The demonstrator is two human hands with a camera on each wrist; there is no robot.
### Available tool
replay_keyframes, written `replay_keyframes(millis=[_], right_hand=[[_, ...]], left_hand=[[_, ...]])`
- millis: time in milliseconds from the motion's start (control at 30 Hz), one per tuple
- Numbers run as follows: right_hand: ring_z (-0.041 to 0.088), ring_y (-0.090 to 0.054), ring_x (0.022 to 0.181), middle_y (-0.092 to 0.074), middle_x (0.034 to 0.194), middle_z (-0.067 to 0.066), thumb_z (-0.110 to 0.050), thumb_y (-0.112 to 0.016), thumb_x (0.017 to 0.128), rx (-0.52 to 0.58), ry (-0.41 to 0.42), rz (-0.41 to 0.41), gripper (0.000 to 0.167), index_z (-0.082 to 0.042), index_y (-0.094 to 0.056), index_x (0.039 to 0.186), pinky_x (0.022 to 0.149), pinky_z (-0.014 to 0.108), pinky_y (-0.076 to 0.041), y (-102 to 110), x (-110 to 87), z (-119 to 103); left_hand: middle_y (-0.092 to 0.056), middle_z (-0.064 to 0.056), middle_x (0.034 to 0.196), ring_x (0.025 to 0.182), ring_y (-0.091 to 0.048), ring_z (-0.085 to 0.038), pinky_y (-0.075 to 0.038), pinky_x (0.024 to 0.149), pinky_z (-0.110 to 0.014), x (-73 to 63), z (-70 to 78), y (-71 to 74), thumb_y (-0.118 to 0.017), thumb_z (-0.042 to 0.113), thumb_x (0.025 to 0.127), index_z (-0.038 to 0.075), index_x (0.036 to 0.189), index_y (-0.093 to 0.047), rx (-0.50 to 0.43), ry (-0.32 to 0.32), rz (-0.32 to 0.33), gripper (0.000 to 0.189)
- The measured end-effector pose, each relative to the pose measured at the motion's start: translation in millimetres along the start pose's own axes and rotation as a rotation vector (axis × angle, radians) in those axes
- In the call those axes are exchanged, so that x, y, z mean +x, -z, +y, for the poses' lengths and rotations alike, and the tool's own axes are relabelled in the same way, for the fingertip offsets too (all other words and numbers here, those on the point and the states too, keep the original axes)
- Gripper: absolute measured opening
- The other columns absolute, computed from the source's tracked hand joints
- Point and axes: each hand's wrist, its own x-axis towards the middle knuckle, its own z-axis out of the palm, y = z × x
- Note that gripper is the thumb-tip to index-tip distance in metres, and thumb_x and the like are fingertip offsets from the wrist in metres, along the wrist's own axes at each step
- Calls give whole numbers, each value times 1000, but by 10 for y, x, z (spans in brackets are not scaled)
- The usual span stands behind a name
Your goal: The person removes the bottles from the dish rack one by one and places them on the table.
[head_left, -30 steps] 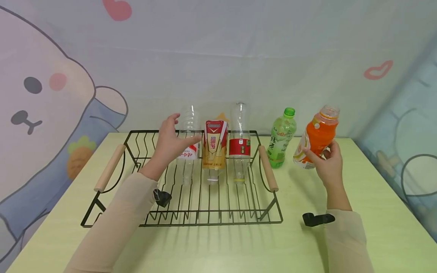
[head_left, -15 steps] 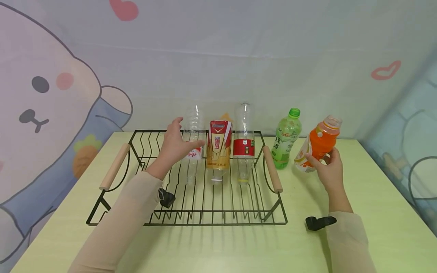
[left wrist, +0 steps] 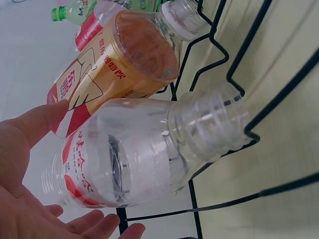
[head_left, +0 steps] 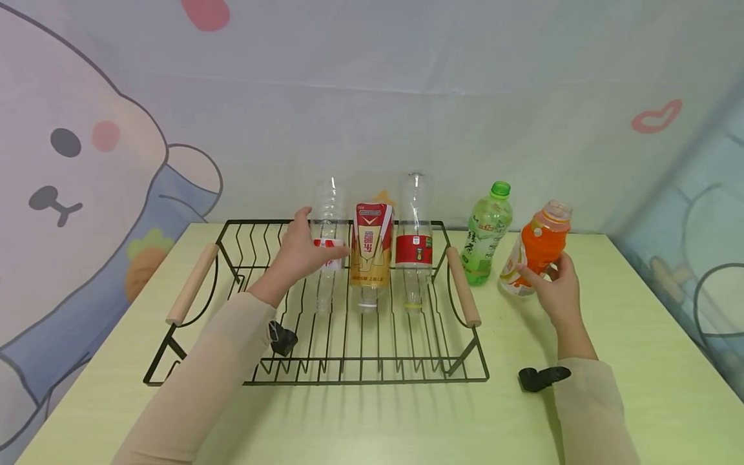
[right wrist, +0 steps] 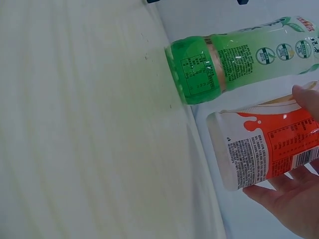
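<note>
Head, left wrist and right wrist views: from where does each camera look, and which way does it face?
Head: worn on the head, facing forward and down at the rack and table; left hand, right hand and both forearms show.
Left wrist: on that wrist, facing the red-and-white-labelled clear bottle; the left hand shows at left.
Right wrist: on that wrist, facing the green bottle and orange bottle; the right hand shows at right.
Head and right wrist share both those bottles.

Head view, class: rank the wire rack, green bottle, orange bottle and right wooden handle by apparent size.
1. Wire rack
2. Green bottle and orange bottle: too alike to rank; the right hand partly covers the latter
3. Right wooden handle
</note>
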Motion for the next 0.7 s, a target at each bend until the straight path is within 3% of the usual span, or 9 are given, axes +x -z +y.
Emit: replay_keyframes(millis=[300, 700], right_hand=[[35, -34, 136, -27, 153, 16, -29, -66, 91, 26, -35, -17, 82, -7, -17, 152, 110, 48, -34, 9, -6, 5], [33, -36, 133, -26, 154, 17, -28, -65, 92, 61, -69, -38, 81, -5, -16, 152, 110, 49, -33, 15, -13, 21]], left_hand=[[-16, -19, 157, 143, -22, -37, -30, 110, -57, -11, -5, -6, -76, 35, 81, 9, 153, 0, -42, 30, -33, 108], [-16, -21, 157, 142, -23, -38, -28, 111, -56, 8, -44, -33, -75, 36, 83, 9, 153, 4, -64, 55, -50, 109]])
